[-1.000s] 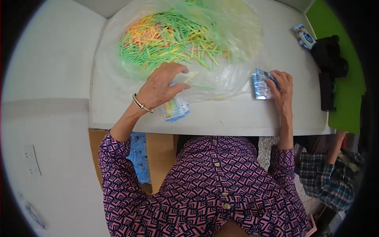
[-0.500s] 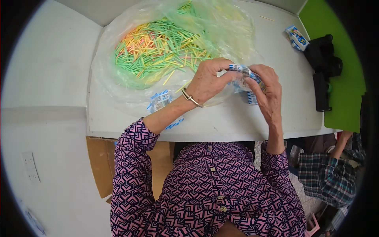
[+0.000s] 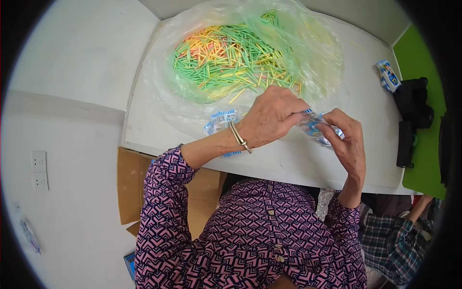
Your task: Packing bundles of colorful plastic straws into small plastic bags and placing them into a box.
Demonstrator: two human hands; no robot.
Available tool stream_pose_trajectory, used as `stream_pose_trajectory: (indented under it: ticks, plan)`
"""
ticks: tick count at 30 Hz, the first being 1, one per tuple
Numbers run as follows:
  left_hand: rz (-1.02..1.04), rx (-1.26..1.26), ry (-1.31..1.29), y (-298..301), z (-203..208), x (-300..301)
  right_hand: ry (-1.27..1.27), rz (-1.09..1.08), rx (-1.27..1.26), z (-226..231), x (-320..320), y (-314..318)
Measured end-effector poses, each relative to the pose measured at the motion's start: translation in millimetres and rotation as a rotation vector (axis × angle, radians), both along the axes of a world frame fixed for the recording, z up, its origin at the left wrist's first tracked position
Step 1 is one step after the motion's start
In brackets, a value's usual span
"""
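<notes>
A small blue, white and clear plastic packet (image 3: 315, 127) is stretched between my two hands above the table. My left hand (image 3: 273, 117), with a metal bangle at its wrist, pinches one end of the packet. The other end is gripped by my right hand (image 3: 347, 139), its thumb lying along the packet. Several similar blue-striped packets (image 3: 221, 118) lie on the table, partly hidden under my left forearm. Beyond my hands, a large clear plastic bag (image 3: 315, 62) lies spread out with a heap of thin green, yellow and pink sticks (image 3: 231, 55) in it.
Another packet (image 3: 388, 76) sits at the right edge of the table, beside a black device (image 3: 414, 103) near a green panel (image 3: 426, 159). A cardboard box (image 3: 132, 185) stands below the table's front edge. At the lower right is another person's checked sleeve (image 3: 392, 241).
The whole view has shifted, so the scene sits further right and lower. My hands have drawn slightly apart, and the packet between them is now stretched flatter.
</notes>
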State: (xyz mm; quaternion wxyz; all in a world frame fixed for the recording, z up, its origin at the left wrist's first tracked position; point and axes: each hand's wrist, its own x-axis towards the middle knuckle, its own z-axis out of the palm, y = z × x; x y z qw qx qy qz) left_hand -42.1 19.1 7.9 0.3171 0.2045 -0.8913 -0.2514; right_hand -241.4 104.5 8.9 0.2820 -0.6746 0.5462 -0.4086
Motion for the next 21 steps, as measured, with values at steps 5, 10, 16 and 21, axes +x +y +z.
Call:
stream_pose_trajectory:
  ticks: [5, 10, 16, 21]
  plan:
    - [0.100, -0.059, -0.036, -6.0, -5.2, 28.3, -0.057, -0.021, -0.055, -11.9, 30.4, -20.2]
    - [0.125, 0.076, -0.138, -15.2, 1.7, 48.7, -0.116, 0.015, 0.001, -20.3, 43.1, -34.6]
    - [0.083, 0.125, -0.131, -24.7, 1.9, 56.1, -0.152, 0.109, 0.071, -29.3, 61.8, -42.1]
    - [0.127, 0.112, -0.273, -30.0, -2.7, 63.6, -0.221, 0.109, 0.092, -44.9, 71.8, -48.7]
